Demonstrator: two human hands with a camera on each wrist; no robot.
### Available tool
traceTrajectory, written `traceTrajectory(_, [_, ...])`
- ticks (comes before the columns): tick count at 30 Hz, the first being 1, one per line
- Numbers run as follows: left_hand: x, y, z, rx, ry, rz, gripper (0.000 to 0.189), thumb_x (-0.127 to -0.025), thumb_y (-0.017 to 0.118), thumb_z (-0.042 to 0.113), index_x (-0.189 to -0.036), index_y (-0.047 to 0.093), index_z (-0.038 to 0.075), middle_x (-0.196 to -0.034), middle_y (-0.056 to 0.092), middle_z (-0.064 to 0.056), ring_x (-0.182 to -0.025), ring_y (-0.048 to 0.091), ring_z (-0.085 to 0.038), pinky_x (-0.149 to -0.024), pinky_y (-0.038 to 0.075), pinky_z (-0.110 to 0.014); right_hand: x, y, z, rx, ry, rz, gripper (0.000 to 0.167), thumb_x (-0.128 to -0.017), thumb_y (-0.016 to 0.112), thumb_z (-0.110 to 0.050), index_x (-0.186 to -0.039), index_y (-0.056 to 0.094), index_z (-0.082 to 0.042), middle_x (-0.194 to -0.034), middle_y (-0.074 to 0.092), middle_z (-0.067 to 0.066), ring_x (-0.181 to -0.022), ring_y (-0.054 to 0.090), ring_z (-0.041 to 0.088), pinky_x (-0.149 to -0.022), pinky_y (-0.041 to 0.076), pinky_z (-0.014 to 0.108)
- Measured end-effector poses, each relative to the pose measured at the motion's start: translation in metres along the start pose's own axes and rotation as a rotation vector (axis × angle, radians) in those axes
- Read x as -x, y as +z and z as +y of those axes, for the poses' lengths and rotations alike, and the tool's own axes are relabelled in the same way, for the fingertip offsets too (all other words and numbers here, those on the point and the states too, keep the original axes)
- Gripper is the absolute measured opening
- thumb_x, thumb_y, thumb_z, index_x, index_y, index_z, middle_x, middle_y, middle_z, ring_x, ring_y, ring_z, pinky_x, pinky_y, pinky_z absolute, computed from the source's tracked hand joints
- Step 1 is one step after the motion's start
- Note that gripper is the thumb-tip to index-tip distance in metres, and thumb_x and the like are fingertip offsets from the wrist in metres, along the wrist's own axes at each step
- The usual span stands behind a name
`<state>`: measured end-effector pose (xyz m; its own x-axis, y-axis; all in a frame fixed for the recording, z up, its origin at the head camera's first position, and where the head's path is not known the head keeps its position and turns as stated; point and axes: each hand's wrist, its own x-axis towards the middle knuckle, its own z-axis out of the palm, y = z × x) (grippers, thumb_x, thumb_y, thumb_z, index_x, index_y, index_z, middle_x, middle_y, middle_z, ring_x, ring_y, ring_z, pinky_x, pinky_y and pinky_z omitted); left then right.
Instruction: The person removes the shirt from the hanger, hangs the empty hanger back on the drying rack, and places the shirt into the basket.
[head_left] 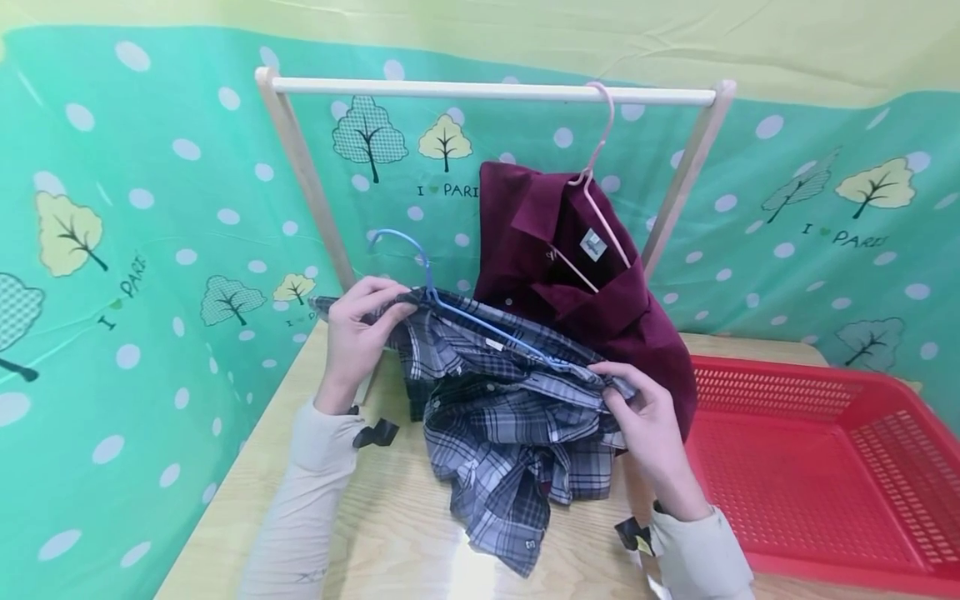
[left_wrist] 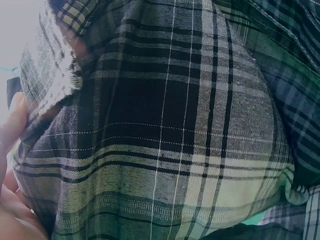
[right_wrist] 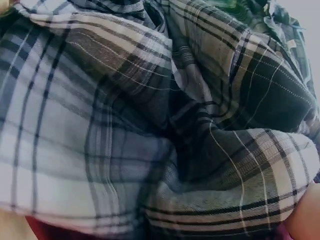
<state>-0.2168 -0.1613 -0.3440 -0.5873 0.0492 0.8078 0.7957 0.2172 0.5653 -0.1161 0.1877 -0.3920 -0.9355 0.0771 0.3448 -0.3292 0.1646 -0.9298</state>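
Pale wood (head_left: 397,517) shows beneath a rumpled grey plaid shirt (head_left: 517,417).

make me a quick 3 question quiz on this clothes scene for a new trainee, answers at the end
1. True or false: the blue hanger in the plaid shirt is hooked on the white bar.
2. The hanger holding the maroon shirt is: a) green b) pink c) black
3. Fill in: in the head view, the red basket stands to the ____ of the maroon shirt.

Key: 1 false; 2 b; 3 right
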Motion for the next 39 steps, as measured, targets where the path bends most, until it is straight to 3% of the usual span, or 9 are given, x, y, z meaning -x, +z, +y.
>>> traceTrajectory(3, [0.001, 0.0, 0.001, 0.005, -0.009, 0.007, 0.017, -0.078, 0.076, -0.012, -0.095, 0.075, -0.006, -0.096, 0.07, -0.009, -0.098, 0.064, -0.011, -0.088, 0.054, -0.022, 0.001, 0.001, 0.003, -0.092, 0.025, -0.004, 0.031, -0.093, 0.05, 0.015, -0.116, 0.067, 0.003, -0.111, 0.067, -0.002, -0.092, 0.059, 0.005, -0.079, 0.05, 0.014])
traceTrajectory(5, [0.001, 0.001, 0.002, 0.005, -0.024, 0.015, 0.017, -0.078, 0.075, -0.013, -0.094, 0.075, -0.008, -0.095, 0.07, -0.011, -0.098, 0.063, -0.01, -0.088, 0.053, -0.021, 0.001, 0.002, 0.005, -0.154, 0.036, -0.007, 0.03, -0.093, 0.05, 0.016, -0.116, 0.065, 0.006, -0.11, 0.068, -0.001, -0.099, 0.06, 0.006, -0.084, 0.051, 0.015])
traceTrajectory(9, [0.003, 0.0, 0.0, 0.018, -0.055, 0.03, 0.017, -0.079, 0.075, -0.013, -0.095, 0.075, -0.008, -0.097, 0.07, -0.005, -0.099, 0.063, -0.01, -0.091, 0.053, -0.022, 0.003, 0.004, 0.009, -0.249, 0.025, -0.032, 0.029, -0.094, 0.05, 0.015, -0.119, 0.062, 0.009, -0.11, 0.068, -0.001, -0.099, 0.061, 0.006, -0.084, 0.053, 0.016])
traceTrajectory(15, [0.005, -0.001, -0.002, 0.041, -0.081, 0.048, 0.018, -0.079, 0.074, -0.014, -0.096, 0.075, -0.008, -0.098, 0.07, 0.006, -0.1, 0.064, -0.011, -0.091, 0.053, -0.022, 0.004, 0.007, 0.016, -0.343, -0.021, -0.093, 0.033, -0.095, 0.049, 0.013, -0.124, 0.062, 0.003, -0.116, 0.064, -0.002, -0.099, 0.061, 0.004, -0.083, 0.054, 0.016])
traceTrajectory(22, [0.005, 0.001, -0.001, 0.061, -0.093, 0.054, 0.016, -0.08, 0.074, -0.012, -0.096, 0.074, -0.009, -0.098, 0.07, 0.009, -0.098, 0.064, -0.012, -0.089, 0.053, -0.022, 0.005, 0.012, 0.02, -0.423, -0.026, -0.061, 0.033, -0.095, 0.049, 0.014, -0.119, 0.065, -0.002, -0.109, 0.068, -0.002, -0.095, 0.063, 0.004, -0.079, 0.054, 0.016])
traceTrajectory(29, [0.008, 0.004, -0.003, 0.056, -0.126, 0.08, 0.013, -0.081, 0.074, -0.01, -0.095, 0.075, -0.009, -0.096, 0.07, 0.009, -0.095, 0.065, -0.011, -0.085, 0.053, -0.02, 0.006, 0.016, 0.02, -0.551, -0.03, -0.071, 0.039, -0.095, 0.048, 0.016, -0.114, 0.069, -0.011, -0.104, 0.071, -0.003, -0.092, 0.065, 0.005, -0.078, 0.055, 0.016])
traceTrajectory(39, [0.012, 0.011, -0.004, 0.073, -0.151, 0.114, 0.014, -0.082, 0.075, -0.007, -0.096, 0.076, -0.006, -0.096, 0.072, 0.003, -0.092, 0.065, -0.01, -0.08, 0.054, -0.018, 0.003, 0.019, 0.027, -0.597, -0.033, -0.111, 0.048, -0.092, 0.041, 0.02, -0.111, 0.067, -0.014, -0.094, 0.069, -0.007, -0.083, 0.062, 0.002, -0.07, 0.052, 0.013])
